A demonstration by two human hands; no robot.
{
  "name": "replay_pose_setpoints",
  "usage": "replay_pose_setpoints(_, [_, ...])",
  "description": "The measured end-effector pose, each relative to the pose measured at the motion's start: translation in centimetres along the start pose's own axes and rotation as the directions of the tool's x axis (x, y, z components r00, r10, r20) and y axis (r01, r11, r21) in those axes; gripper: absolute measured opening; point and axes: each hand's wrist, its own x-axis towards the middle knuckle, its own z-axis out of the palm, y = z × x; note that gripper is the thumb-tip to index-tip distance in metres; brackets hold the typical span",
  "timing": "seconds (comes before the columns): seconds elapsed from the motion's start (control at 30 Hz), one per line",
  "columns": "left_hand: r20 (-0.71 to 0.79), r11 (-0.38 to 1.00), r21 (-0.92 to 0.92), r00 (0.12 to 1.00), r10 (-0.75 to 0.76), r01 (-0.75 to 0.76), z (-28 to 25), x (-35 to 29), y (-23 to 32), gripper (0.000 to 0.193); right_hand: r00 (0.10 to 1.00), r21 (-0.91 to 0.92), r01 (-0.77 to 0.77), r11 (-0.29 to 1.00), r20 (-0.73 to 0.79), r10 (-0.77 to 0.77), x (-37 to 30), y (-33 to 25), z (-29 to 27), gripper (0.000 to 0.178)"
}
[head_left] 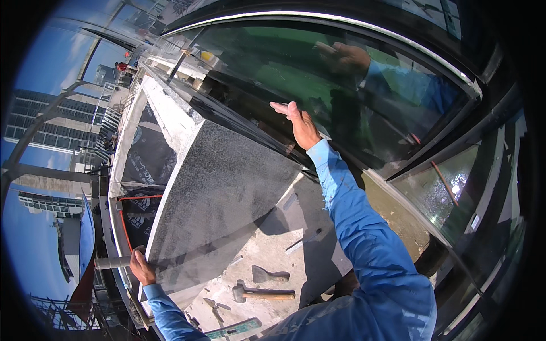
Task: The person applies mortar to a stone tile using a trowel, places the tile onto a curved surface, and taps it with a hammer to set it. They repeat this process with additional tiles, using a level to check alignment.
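A large speckled grey stone slab (pixel 222 182) with a pale edge stands tilted in front of me. My left hand (pixel 142 267) is closed round its near left edge, beside a grey tube (pixel 112 262); the fingertips are partly hidden. My right hand (pixel 303 128) is raised beyond the slab's far right corner, near the dark glass pane (pixel 256 62). Its fingers are stretched out, the thumb is apart, and it holds nothing. A reflection of that hand and blue sleeve shows in the glass.
On the dusty floor lie a hammer (pixel 266 294) with a wooden handle, a scraper (pixel 269 276), a pliers-like tool (pixel 215 308) and a green-topped strip (pixel 236 328). Left of the slab, an orange cord (pixel 123 224) runs over black sheeting (pixel 149 156). Tall buildings (pixel 51 125) stand beyond.
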Motion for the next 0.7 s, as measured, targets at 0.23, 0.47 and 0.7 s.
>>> replay_pose_setpoints(0.23, [-0.071, 0.989, 0.079, 0.989, 0.128, -0.122, 0.3, 0.1, 1.7, 0.054, 0.977, 0.084, 0.141, 0.987, 0.148, -0.152, 1.2, 3.5, 9.4, 0.083])
replay_pose_setpoints(0.47, [-0.098, 0.997, 0.03, 0.993, 0.069, -0.066, 0.6, -0.2, 2.2, 0.052, 0.964, -0.01, 0.068, 0.998, 0.258, -0.063, 1.0, 2.6, 8.4, 0.076])
replay_pose_setpoints(0.7, [-0.202, 0.987, 0.114, 0.969, 0.139, -0.118, 0.3, -0.9, 2.7, 0.048, 1.0, -0.168, -0.023, 0.986, -0.006, 0.022, 3.1, 9.5, 8.7, 0.063])
